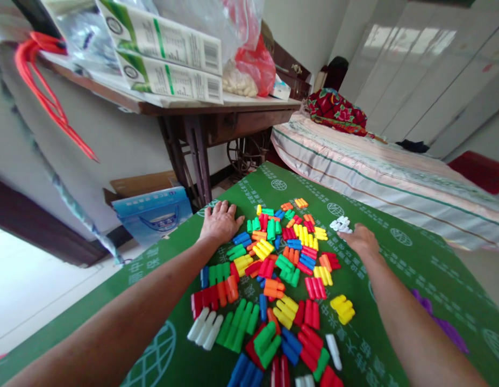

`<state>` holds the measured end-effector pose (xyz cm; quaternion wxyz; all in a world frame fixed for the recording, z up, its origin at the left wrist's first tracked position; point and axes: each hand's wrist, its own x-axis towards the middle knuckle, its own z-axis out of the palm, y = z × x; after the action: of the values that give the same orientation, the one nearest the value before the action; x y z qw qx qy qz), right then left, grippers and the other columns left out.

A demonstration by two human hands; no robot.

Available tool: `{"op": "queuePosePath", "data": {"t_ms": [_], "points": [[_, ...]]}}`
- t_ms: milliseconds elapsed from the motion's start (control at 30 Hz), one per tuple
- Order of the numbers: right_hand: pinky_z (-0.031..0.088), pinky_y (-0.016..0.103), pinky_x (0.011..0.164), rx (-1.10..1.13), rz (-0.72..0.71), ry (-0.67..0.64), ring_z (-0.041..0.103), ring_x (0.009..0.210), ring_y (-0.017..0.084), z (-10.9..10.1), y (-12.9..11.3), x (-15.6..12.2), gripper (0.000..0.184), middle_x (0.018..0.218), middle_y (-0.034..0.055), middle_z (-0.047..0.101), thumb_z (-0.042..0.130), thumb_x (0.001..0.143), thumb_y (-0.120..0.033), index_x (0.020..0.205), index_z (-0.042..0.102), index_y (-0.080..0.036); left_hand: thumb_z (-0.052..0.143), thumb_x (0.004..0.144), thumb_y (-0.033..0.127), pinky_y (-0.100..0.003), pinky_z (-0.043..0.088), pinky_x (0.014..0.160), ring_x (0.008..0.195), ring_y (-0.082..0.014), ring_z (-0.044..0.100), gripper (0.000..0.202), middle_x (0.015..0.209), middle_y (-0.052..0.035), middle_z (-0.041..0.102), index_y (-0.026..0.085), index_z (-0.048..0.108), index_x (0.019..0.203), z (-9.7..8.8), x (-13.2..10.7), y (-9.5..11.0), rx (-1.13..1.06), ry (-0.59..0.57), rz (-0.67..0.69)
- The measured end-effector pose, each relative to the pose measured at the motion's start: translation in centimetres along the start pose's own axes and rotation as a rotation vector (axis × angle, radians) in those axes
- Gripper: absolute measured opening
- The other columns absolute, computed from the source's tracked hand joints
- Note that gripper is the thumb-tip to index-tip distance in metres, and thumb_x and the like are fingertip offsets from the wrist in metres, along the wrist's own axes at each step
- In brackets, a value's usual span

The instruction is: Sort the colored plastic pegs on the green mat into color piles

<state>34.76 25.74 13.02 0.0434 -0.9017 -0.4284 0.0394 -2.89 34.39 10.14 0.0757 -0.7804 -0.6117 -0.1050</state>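
My left hand (220, 221) lies flat on the green board, fingers spread, beside the left edge of a pile of plastic bullet-shaped building blocks (271, 230). These are red, yellow, green, blue, orange and white, many joined side by side in short rows. At the pile's right, my right hand (361, 239) has its fingers closed at a small cluster of white building blocks (340, 224); part of the grip is hidden behind the hand. Nearer to me lie a row of white blocks (205, 328) and a single white block (333, 351).
The green printed board (414, 279) carries the pile. A purple item (441, 321) lies beyond my right forearm. A wooden table (249, 107) with long cartons (169, 75) and plastic bags stands behind left. A blue box (152, 212) sits beneath it; a bed (378, 172) is behind right.
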Motion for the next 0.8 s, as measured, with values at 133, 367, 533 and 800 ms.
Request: {"op": "queuePosePath", "data": {"t_ms": [133, 367, 533, 800], "points": [[0.051, 0.044, 0.079, 0.004, -0.077, 0.056, 0.063, 0.103, 0.036, -1.1, -0.9, -3.1, 0.049, 0.114, 0.0237, 0.064, 0.054, 0.085, -0.042, 0.121, 0.057, -0.010, 0.029, 0.091, 0.052, -0.053, 0.028, 0.104, 0.133, -0.0326, 0.035, 0.056, 0.142, -0.0170, 0.044, 0.016, 0.050, 0.129, 0.2, -0.1, 0.0, -0.013, -0.004, -0.010], [0.050, 0.034, 0.086, 0.285, -0.864, -0.007, 0.063, 0.098, 0.022, -3.2, -7.4, -16.9, 0.024, 0.108, 0.0046, 0.068, 0.056, 0.086, -0.038, 0.105, 0.064, -0.026, 0.031, 0.091, 0.052, -0.052, 0.027, 0.105, 0.133, -0.0318, 0.034, 0.055, 0.142, -0.0166, 0.044, 0.017, 0.051, 0.128, -0.4, -0.2, 0.2, -0.008, -0.017, -0.010], [0.053, 0.039, 0.078, 0.230, -1.324, -0.117, 0.059, 0.091, 0.025, -2.8, -12.4, -26.3, 0.029, 0.091, 0.0071, 0.066, 0.064, 0.080, -0.042, 0.097, 0.062, -0.019, 0.031, 0.091, 0.051, -0.054, 0.030, 0.103, 0.131, -0.0330, 0.037, 0.054, 0.139, -0.0175, 0.047, 0.016, 0.052, 0.125, -0.5, 0.0, -0.1, 0.006, 0.004, 0.009], [0.053, 0.048, 0.070, -0.028, -1.294, -0.072, 0.059, 0.097, 0.035, 1.8, -16.9, -29.9, 0.049, 0.104, 0.0263, 0.065, 0.065, 0.077, -0.038, 0.114, 0.061, -0.005, 0.027, 0.091, 0.048, -0.054, 0.029, 0.103, 0.133, -0.0342, 0.035, 0.056, 0.141, -0.0184, 0.045, 0.014, 0.052, 0.127, -0.8, 0.4, -0.2, 0.016, -0.017, 0.011]]}}
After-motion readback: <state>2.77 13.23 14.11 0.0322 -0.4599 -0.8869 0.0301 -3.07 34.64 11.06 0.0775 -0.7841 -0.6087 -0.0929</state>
